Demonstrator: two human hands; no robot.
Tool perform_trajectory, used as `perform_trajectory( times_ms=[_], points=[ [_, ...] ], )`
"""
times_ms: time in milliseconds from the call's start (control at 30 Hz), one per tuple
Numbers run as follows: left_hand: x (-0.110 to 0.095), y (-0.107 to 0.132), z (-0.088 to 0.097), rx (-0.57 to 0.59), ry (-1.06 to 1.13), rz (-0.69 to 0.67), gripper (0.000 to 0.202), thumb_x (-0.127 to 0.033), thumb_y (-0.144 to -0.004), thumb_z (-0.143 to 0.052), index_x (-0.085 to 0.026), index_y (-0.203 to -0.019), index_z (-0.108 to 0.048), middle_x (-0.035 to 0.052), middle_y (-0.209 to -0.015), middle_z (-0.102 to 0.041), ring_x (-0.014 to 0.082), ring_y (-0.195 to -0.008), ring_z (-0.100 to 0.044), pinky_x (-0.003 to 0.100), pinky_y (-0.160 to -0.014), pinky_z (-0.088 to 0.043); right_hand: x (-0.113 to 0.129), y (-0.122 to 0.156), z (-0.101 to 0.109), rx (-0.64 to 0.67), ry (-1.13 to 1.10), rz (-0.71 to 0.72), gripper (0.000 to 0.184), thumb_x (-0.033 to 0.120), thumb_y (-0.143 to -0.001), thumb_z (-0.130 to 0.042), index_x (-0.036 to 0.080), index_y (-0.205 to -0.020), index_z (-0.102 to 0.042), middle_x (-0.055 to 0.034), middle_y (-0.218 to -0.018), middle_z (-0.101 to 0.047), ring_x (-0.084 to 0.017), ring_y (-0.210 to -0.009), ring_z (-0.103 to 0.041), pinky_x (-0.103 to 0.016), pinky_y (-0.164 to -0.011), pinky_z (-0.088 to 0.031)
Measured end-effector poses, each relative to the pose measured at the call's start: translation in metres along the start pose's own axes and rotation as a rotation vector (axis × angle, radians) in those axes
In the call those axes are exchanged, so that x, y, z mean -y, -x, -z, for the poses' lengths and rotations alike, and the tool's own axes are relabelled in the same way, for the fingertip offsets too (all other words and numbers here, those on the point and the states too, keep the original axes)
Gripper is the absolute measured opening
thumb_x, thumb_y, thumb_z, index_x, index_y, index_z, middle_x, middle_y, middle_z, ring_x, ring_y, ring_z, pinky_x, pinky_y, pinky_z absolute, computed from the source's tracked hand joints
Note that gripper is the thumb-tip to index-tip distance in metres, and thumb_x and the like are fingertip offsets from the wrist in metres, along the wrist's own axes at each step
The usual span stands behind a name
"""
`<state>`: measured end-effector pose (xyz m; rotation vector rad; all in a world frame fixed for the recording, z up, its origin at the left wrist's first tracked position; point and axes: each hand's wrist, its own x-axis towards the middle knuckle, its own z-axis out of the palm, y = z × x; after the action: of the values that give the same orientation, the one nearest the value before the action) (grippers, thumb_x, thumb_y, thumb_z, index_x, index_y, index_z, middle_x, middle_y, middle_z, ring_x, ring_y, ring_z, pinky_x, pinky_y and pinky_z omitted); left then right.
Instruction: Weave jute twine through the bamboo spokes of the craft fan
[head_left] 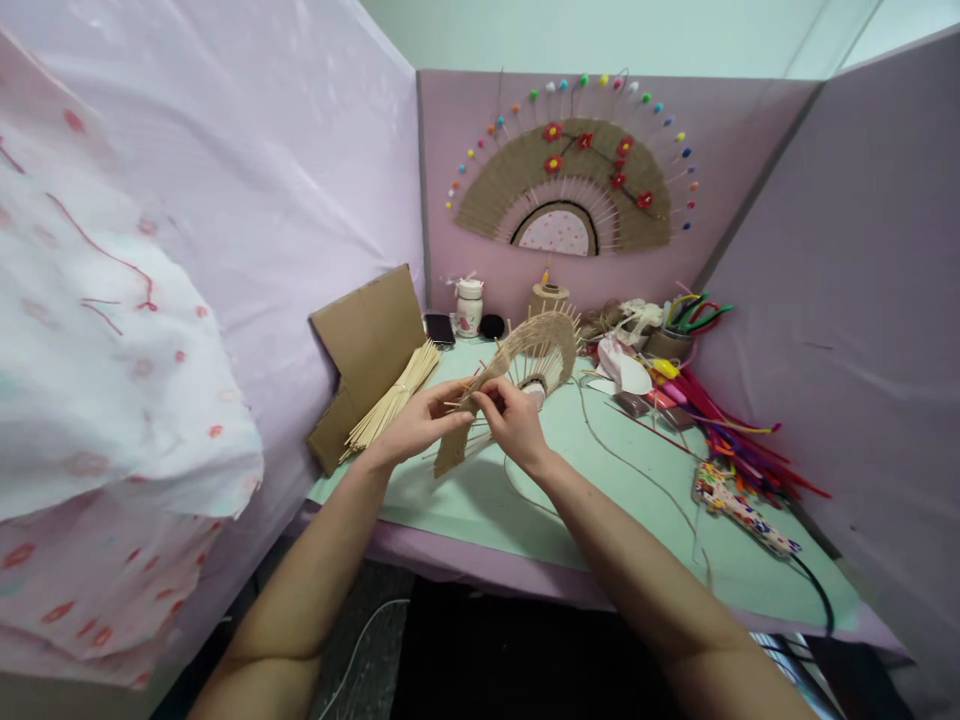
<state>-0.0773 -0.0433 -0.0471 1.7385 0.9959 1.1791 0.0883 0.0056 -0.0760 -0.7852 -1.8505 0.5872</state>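
A half-woven fan of twine and thin wooden sticks [534, 352] is held tilted above the green mat [480, 500], arching up and to the right. My left hand [420, 420] grips its lower left edge, fingers closed on the sticks. My right hand [514, 415] pinches the weave near the middle, close to the left hand. A strand of twine [637, 470] trails from the fan across the mat to the right.
A bundle of sticks [394, 395] leans on cardboard [367, 350] at left. A finished fan [570, 190] hangs on the back wall. Twine spool [550, 297], small jar [469, 305], pipe cleaners [727, 430], glue gun [739, 505] crowd the right side. White patterned cloth [97, 400] hangs at left.
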Motion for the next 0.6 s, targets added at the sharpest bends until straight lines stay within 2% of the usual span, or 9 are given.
perform_trajectory(
  times_ms=[100, 200, 333, 433, 500, 600],
  points=[
    [-0.002, -0.001, -0.010, -0.164, -0.067, -0.003, 0.036, -0.034, -0.081, -0.063, -0.018, -0.113, -0.070, 0.0076, -0.111, -0.071, 0.0240, -0.104, -0.064, 0.036, -0.090, -0.052, 0.000, 0.002, -0.002, -0.001, 0.007, 0.004, 0.022, 0.040, -0.091, -0.051, 0.022, -0.079, -0.056, -0.0007, -0.071, -0.059, -0.015, -0.062, -0.051, -0.028, -0.063, -0.039],
    [-0.002, -0.002, -0.016, -0.271, -0.151, 0.005, 0.030, -0.031, -0.081, -0.063, -0.018, -0.107, -0.073, 0.0065, -0.108, -0.073, 0.0238, -0.100, -0.066, 0.037, -0.090, -0.052, 0.002, 0.001, 0.005, 0.037, 0.084, 0.040, 0.020, 0.038, -0.092, -0.051, 0.021, -0.082, -0.057, -0.0014, -0.073, -0.060, -0.015, -0.064, -0.053, -0.028, -0.064, -0.040],
    [0.000, -0.001, -0.018, -0.324, -0.263, -0.004, 0.028, -0.024, -0.083, -0.058, -0.018, -0.106, -0.074, 0.0063, -0.109, -0.073, 0.0232, -0.104, -0.066, 0.038, -0.094, -0.050, 0.012, -0.006, 0.030, 0.134, 0.394, 0.195, 0.015, 0.029, -0.093, -0.052, 0.020, -0.085, -0.060, -0.0048, -0.082, -0.064, -0.018, -0.076, -0.057, -0.029, -0.070, -0.039],
    [0.000, 0.001, -0.018, -0.322, -0.317, 0.000, 0.029, -0.022, -0.083, -0.056, -0.018, -0.105, -0.074, 0.0059, -0.108, -0.073, 0.0226, -0.101, -0.067, 0.037, -0.092, -0.052, 0.024, -0.014, 0.049, 0.164, 0.625, 0.339, 0.018, 0.028, -0.095, -0.050, 0.019, -0.086, -0.063, -0.0069, -0.085, -0.062, -0.019, -0.081, -0.055, -0.029, -0.070, -0.037],
    [0.000, 0.002, -0.019, -0.325, -0.329, -0.003, 0.028, -0.022, -0.083, -0.057, -0.018, -0.105, -0.074, 0.0056, -0.107, -0.074, 0.0224, -0.099, -0.067, 0.036, -0.090, -0.052, 0.033, -0.019, 0.058, 0.160, 0.712, 0.403, 0.020, 0.027, -0.096, -0.048, 0.018, -0.086, -0.063, -0.0072, -0.085, -0.060, -0.019, -0.081, -0.053, -0.029, -0.070, -0.037],
    [-0.001, 0.002, -0.022, -0.354, -0.331, -0.010, 0.026, -0.023, -0.083, -0.057, -0.018, -0.102, -0.075, 0.0050, -0.103, -0.075, 0.0219, -0.097, -0.068, 0.035, -0.087, -0.053, 0.043, -0.022, 0.064, 0.149, 0.740, 0.426, 0.021, 0.024, -0.097, -0.047, 0.016, -0.086, -0.063, -0.0075, -0.084, -0.059, -0.019, -0.080, -0.052, -0.028, -0.070, -0.037]
  ],
)
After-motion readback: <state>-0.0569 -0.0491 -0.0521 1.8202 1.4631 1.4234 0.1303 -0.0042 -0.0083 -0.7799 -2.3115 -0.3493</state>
